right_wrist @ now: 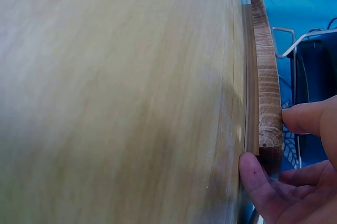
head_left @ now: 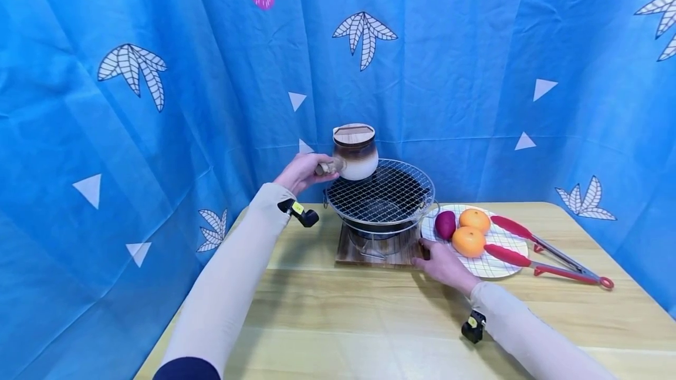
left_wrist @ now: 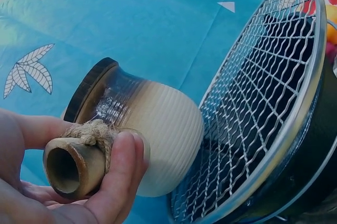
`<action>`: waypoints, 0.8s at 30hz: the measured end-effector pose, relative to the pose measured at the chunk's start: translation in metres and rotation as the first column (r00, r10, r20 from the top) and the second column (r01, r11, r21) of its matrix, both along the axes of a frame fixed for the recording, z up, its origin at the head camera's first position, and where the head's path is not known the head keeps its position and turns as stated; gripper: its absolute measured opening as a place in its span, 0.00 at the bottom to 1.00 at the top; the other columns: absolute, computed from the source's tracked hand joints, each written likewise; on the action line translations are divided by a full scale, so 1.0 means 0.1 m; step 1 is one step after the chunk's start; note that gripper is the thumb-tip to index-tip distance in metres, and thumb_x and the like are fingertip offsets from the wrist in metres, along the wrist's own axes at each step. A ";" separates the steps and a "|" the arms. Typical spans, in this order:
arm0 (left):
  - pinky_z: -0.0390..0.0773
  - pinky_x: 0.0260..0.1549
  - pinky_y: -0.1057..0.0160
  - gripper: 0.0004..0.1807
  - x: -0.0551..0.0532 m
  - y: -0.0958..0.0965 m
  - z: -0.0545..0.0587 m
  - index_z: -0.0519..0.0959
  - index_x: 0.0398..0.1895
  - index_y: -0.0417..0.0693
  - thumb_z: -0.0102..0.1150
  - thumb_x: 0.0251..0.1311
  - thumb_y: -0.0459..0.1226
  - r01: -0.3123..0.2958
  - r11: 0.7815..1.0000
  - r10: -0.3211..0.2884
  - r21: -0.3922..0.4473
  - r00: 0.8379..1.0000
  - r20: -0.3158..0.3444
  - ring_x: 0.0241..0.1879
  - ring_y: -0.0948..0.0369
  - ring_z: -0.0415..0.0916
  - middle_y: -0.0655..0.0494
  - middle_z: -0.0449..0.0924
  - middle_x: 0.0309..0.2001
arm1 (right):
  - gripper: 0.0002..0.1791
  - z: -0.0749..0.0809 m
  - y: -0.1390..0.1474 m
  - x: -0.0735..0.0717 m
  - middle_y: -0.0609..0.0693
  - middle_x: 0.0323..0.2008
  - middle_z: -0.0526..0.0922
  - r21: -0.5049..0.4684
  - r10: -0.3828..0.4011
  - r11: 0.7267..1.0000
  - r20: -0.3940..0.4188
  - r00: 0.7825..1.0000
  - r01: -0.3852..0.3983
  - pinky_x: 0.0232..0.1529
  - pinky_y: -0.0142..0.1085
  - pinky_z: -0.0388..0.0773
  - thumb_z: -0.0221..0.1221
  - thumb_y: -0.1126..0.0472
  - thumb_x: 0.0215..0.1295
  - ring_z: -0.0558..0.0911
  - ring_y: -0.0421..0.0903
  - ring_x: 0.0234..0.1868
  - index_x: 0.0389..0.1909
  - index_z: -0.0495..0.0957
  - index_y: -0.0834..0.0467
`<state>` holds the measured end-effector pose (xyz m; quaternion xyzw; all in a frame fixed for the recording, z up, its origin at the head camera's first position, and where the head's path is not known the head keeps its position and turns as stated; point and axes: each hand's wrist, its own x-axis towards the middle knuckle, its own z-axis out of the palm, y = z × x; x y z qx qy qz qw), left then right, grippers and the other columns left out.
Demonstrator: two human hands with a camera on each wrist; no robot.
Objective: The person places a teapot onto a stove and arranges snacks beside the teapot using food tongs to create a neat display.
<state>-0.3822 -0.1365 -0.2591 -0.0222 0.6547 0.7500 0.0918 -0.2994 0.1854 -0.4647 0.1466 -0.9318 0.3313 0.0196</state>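
Note:
A brown-and-white ribbed ceramic pot (head_left: 361, 163) with a wooden lid (head_left: 354, 133) is at the left back of the round wire grill (head_left: 391, 192). My left hand (head_left: 306, 172) grips its hollow side handle (left_wrist: 73, 169), which has twine tied round it. Whether the pot's base touches the mesh, I cannot tell. The grill tops a dark stove (left_wrist: 295, 182) on a brown wooden board (head_left: 351, 254). With thumb and fingers, my right hand (head_left: 446, 264) holds the board's right front corner; in the right wrist view its fingertips lie against the board's edge (right_wrist: 268, 87).
A white checked plate (head_left: 499, 268) right of the stove bears two orange fruits (head_left: 469, 242) and a purple one (head_left: 445, 224). Red-handled tongs (head_left: 560, 257) lie partly over it. Blue curtain (head_left: 449, 75) surrounds the wooden table (head_left: 359, 321) at the back and sides.

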 end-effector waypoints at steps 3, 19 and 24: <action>0.87 0.45 0.63 0.23 0.00 0.02 0.00 0.69 0.65 0.28 0.52 0.68 0.27 0.012 1.000 -0.012 -0.002 1.000 -0.001 0.43 0.53 0.79 0.40 0.73 0.53 | 0.36 0.01 0.00 0.00 0.69 0.64 0.74 0.001 -0.003 1.000 -0.005 1.000 0.003 0.63 0.57 0.75 0.64 0.58 0.65 0.81 0.56 0.51 0.70 0.66 0.70; 0.85 0.52 0.59 0.23 -0.03 0.12 -0.04 0.68 0.65 0.29 0.54 0.67 0.28 0.032 0.999 -0.032 -0.022 0.999 0.003 0.49 0.50 0.77 0.39 0.71 0.59 | 0.35 -0.02 -0.01 0.01 0.69 0.62 0.76 -0.006 -0.009 1.000 -0.027 1.000 0.009 0.64 0.58 0.74 0.65 0.57 0.65 0.78 0.63 0.61 0.68 0.68 0.70; 0.87 0.44 0.62 0.22 -0.04 0.14 -0.05 0.69 0.63 0.28 0.55 0.67 0.28 0.028 0.999 -0.028 -0.016 1.000 0.008 0.48 0.52 0.77 0.41 0.71 0.57 | 0.36 -0.03 0.00 0.01 0.69 0.63 0.76 -0.002 -0.018 1.000 -0.016 1.000 0.018 0.63 0.57 0.75 0.64 0.56 0.65 0.81 0.57 0.54 0.69 0.67 0.70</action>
